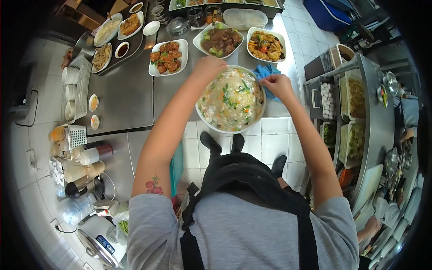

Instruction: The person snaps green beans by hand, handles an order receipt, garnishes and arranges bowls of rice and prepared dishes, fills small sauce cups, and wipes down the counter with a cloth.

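A large white bowl [208, 122] of soup with egg shreds, greens and carrot bits stands at the counter's front edge. Its glossy, streaked top looks covered by clear plastic wrap [225, 96]. At the bowl's far-left rim, my left hand [209, 68] is closed, its fingertips partly hidden; it appears to hold the wrap's edge. My right hand [276, 85] pinches at the right rim, apparently on the wrap too. Just behind it lies a crumpled blue cloth [266, 72]. Beyond the bowl are dishes of dark meat with greens [220, 41], glazed fried pieces [168, 58] and a vegetable stir-fry [266, 46].
On the left, a tray [128, 49] carries several plates and sauce cups. A white basket [80, 94] holds stacked cups, with bottles [96, 154] nearer me. To my right, a steel shelf unit [370, 112] holds food bins and eggs [328, 99]. Another person's hand [370, 226] shows at lower right.
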{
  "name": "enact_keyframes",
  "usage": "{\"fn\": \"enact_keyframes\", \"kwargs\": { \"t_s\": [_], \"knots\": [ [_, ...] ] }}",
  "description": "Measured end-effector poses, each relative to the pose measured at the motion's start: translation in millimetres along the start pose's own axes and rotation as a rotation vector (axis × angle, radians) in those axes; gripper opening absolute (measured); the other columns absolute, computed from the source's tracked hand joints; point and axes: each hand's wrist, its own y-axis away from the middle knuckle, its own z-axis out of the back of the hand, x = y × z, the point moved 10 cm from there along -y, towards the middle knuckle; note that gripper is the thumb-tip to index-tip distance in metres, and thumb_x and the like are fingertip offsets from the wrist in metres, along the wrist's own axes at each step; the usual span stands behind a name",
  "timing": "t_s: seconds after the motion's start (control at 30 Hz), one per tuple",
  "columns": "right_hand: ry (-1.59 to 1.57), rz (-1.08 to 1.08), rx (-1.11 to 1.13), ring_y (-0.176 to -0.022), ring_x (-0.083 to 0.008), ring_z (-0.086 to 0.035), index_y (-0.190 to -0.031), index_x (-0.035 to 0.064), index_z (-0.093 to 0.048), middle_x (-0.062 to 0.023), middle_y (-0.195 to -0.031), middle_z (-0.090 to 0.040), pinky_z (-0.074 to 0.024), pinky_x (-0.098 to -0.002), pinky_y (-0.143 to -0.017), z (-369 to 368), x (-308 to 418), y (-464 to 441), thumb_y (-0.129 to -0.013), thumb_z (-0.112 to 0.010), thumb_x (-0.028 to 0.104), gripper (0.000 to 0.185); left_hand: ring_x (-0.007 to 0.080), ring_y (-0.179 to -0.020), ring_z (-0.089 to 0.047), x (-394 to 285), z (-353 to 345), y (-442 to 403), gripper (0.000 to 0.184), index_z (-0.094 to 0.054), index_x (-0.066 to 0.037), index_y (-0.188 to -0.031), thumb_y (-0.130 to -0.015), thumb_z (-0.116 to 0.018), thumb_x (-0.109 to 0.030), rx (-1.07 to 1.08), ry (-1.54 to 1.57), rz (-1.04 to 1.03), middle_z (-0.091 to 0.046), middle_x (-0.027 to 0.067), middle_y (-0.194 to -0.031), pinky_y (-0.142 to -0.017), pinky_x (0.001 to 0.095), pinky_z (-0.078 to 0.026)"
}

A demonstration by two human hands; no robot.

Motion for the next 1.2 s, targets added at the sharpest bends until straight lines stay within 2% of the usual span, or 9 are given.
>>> {"fn": "enact_keyframes", "kwargs": {
  "t_s": [0.23,0.37,0.4,0.53,0.57,0.67,0.77,1.0,1.2],
  "knots": [
    [-0.266,-0.180,-0.055,-0.060,-0.0112,-0.060,-0.079,0.0028,-0.072,-0.0073,-0.065,-0.066,-0.0487,-0.0280,-0.060,-10,-32,55,-0.075,-0.074,0.029,0.026,0.0350,-0.081,-0.063,11,9,47,0.024,-0.066,-0.012,-0.095,-0.090,-0.049,-0.028,-0.101,-0.065,0.144,-0.067,0.0142,-0.085,-0.072,0.0455,-0.049],
    [-0.533,-0.112,-0.170,-0.061,-0.0071,-0.051,-0.079,0.0027,-0.067,-0.0035,-0.069,-0.065,-0.0435,-0.0250,-0.056,-27,-39,78,-0.079,-0.072,0.026,0.024,0.0397,-0.080,-0.062,28,9,80,0.025,-0.063,-0.009,-0.094,-0.093,-0.045,-0.026,-0.141,0.025,0.278,-0.065,0.0189,-0.083,-0.073,0.0486,-0.048],
    [-0.606,-0.148,-0.102,-0.064,-0.0065,-0.048,-0.080,0.0044,-0.061,-0.0032,-0.088,-0.066,-0.0418,-0.0251,-0.055,-38,-39,82,-0.082,-0.070,0.026,0.023,0.0401,-0.079,-0.062,33,9,89,0.027,-0.063,-0.007,-0.097,-0.093,-0.045,-0.026,-0.162,0.043,0.305,-0.065,0.0206,-0.084,-0.074,0.0486,-0.048],
    [-0.817,-0.176,-0.037,-0.067,-0.0035,-0.044,-0.084,0.0091,-0.055,-0.0020,-0.111,-0.057,-0.0376,-0.0210,-0.057,-57,-29,96,-0.089,-0.064,0.029,0.022,0.0399,-0.072,-0.062,51,6,132,0.031,-0.061,-0.001,-0.100,-0.096,-0.041,-0.024,-0.245,0.106,0.405,-0.063,0.0249,-0.081,-0.071,0.0483,-0.049],
    [-0.841,-0.188,-0.019,-0.068,-0.0031,-0.044,-0.086,0.0096,-0.054,-0.0009,-0.107,-0.057,-0.0372,-0.0202,-0.058,-64,-31,97,-0.089,-0.063,0.030,0.022,0.0394,-0.069,-0.063,53,6,141,0.031,-0.060,0.000,-0.098,-0.096,-0.038,-0.022,-0.268,0.120,0.422,-0.063,0.0253,-0.080,-0.069,0.0481,-0.050],
    [-0.887,-0.178,0.068,-0.071,-0.0023,-0.042,-0.095,0.0123,-0.050,0.0041,-0.089,-0.052,-0.0361,-0.0181,-0.058,-84,-26,100,-0.093,-0.057,0.031,0.020,0.0325,-0.050,-0.062,54,-1,174,0.032,-0.054,0.005,-0.105,-0.097,-0.035,-0.021,-0.225,0.467,0.637,-0.061,0.0259,-0.070,-0.054,0.0422,-0.054],
    [-0.931,-0.161,0.057,-0.067,-0.0026,-0.041,-0.096,0.0126,-0.048,0.0049,-0.082,-0.047,-0.0364,-0.0187,-0.058,-93,-11,104,-0.094,-0.056,0.031,0.020,0.0191,-0.041,-0.059,65,-37,203,0.036,-0.044,0.001,-0.123,-0.098,-0.032,-0.022,-0.148,0.755,0.763,-0.060,0.0145,-0.063,-0.038,0.0276,-0.051],
    [-0.978,-0.133,0.059,-0.069,-0.0028,-0.037,-0.092,0.0176,-0.046,0.0074,-0.078,-0.042,-0.0342,-0.0197,-0.060,-128,2,119,-0.096,-0.051,0.031,0.015,0.0278,-0.067,-0.068,18,-87,237,0.038,-0.035,0.003,-0.121,-0.097,-0.034,-0.027,-0.146,1.522,0.776,-0.064,0.0239,-0.087,-0.056,0.0338,-0.058],
    [-1.111,-0.146,0.152,-0.066,-0.0034,-0.039,-0.091,0.0154,-0.046,0.0058,-0.076,-0.044,-0.0343,-0.0185,-0.058,-158,29,131,-0.093,-0.058,0.023,0.014,0.0277,-0.079,-0.067,-12,-105,230,0.046,-0.046,0.007,-0.118,-0.098,-0.029,-0.030,-0.308,1.727,0.813,-0.064,0.0240,-0.097,-0.068,0.0349,-0.057]
  ]
}}
